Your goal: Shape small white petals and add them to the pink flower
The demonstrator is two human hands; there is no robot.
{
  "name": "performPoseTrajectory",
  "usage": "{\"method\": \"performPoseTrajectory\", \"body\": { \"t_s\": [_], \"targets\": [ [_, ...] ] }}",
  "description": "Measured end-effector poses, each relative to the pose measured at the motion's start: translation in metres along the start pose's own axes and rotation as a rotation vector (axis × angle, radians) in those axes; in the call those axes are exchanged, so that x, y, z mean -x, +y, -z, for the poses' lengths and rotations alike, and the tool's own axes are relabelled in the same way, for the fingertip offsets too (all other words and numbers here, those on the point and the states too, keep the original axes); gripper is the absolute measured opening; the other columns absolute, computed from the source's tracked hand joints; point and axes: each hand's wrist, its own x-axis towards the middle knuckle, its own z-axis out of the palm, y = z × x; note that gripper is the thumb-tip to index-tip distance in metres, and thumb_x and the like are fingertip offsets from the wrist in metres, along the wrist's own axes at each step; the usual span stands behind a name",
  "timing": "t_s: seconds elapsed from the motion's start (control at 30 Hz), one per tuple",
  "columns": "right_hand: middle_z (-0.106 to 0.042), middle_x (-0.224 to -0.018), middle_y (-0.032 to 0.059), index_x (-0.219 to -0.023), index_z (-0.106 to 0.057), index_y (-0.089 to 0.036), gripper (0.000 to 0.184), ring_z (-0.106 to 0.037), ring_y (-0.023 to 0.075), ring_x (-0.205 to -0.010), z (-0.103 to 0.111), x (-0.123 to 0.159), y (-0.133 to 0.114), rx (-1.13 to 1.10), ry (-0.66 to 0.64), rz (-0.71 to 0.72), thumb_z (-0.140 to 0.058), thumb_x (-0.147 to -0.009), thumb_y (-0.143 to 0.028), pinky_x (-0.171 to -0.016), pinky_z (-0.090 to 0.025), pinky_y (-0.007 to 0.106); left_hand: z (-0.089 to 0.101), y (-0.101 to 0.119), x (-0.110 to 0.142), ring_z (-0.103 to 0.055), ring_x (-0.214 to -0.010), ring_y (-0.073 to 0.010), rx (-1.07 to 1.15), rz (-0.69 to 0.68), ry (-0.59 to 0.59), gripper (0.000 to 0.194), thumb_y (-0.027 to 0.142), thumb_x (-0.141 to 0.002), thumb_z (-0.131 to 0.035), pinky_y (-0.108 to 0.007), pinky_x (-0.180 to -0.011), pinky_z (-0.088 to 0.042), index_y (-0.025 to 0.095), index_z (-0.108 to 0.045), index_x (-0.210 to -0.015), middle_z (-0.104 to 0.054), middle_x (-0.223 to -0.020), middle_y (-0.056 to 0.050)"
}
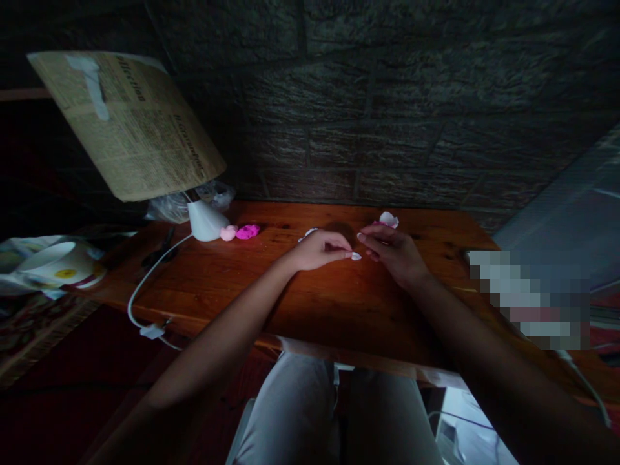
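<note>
Pinching narrowly, the left hand (317,250) holds a small white scrap (356,256) at its fingertips over the table (310,307). Just beside it, the right hand (396,250) grips a pale bit (360,237) between thumb and finger. Behind that grip lies a torn white piece (389,219); well left sits a magenta lump (248,232).

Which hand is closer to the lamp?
Left. The left hand is to the right of the lamp; the right hand is farther right, beyond the left one.
</note>
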Motion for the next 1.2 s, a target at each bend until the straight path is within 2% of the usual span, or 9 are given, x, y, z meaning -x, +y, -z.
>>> {"method": "performPoseTrajectory", "body": {
  "t_s": [0.13, 0.23, 0.43, 0.7, 0.93, 1.2],
  "targets": [
    [-0.067, -0.067, 0.0004, -0.084, -0.079, -0.019, 0.041, -0.054, 0.0116, -0.058, 0.001, 0.001, -0.004, 0.009, 0.009, -0.034, -0.089, -0.059, -0.050, -0.054, -0.043, 0.027, -0.001, 0.000, -0.002, -0.068, -0.082, -0.0148, 0.161, 0.067, 0.205, 0.029, 0.040, -0.082, -0.077, -0.030, -0.080, -0.051, 0.013, -0.075, -0.093, -0.078, -0.093, -0.009],
    [-0.066, -0.064, 0.0002, -0.088, -0.080, -0.019, 0.042, -0.054, 0.0116, -0.057, 0.000, 0.002, -0.005, 0.007, 0.013, -0.046, -0.088, -0.060, -0.050, -0.054, -0.043, 0.027, -0.002, -0.001, -0.004, -0.066, -0.077, -0.0128, 0.206, 0.115, 0.268, 0.029, 0.039, -0.079, -0.079, -0.028, -0.075, -0.050, 0.015, -0.076, -0.095, -0.078, -0.094, -0.008],
    [-0.075, -0.090, 0.0054, -0.099, -0.078, -0.019, 0.049, -0.061, 0.0123, -0.064, -0.002, 0.003, -0.008, -0.009, 0.032, -0.049, -0.089, -0.060, -0.046, -0.054, -0.045, 0.025, -0.008, -0.001, -0.004, -0.065, -0.073, -0.0124, 0.301, 0.185, 0.294, 0.039, 0.040, -0.074, -0.083, -0.025, -0.064, -0.045, 0.014, -0.075, -0.102, -0.078, -0.093, -0.008],
    [-0.077, -0.089, 0.0059, -0.107, -0.076, -0.019, 0.051, -0.063, 0.0141, -0.064, 0.000, 0.003, -0.007, 0.021, -0.029, -0.012, -0.085, -0.067, -0.049, -0.058, -0.050, 0.029, -0.010, 0.002, -0.005, -0.064, -0.072, -0.0120, 0.334, 0.225, 0.300, 0.045, 0.045, -0.070, -0.084, -0.023, -0.061, -0.044, 0.013, -0.075, -0.102, -0.078, -0.094, -0.009],
    [-0.079, -0.087, 0.0052, -0.102, -0.076, -0.020, 0.051, -0.065, 0.0142, -0.064, -0.001, 0.002, -0.005, -0.021, -0.027, -0.020, -0.088, -0.063, -0.050, -0.057, -0.052, 0.028, -0.013, -0.001, -0.005, -0.064, -0.073, -0.0125, 0.354, 0.223, 0.288, 0.043, 0.043, -0.070, -0.085, -0.023, -0.061, -0.044, 0.013, -0.076, -0.100, -0.078, -0.093, -0.008],
    [-0.077, -0.092, 0.0059, -0.101, -0.075, -0.020, 0.049, -0.069, 0.0174, -0.077, -0.002, 0.002, -0.006, -0.011, -0.009, -0.046, -0.089, -0.063, -0.048, -0.063, -0.055, 0.029, -0.013, -0.001, -0.005, -0.063, -0.071, -0.0113, 0.340, 0.214, 0.276, 0.041, 0.041, -0.073, -0.083, -0.023, -0.061, -0.044, 0.013, -0.076, -0.102, -0.078, -0.094, -0.008]
  ]
}}
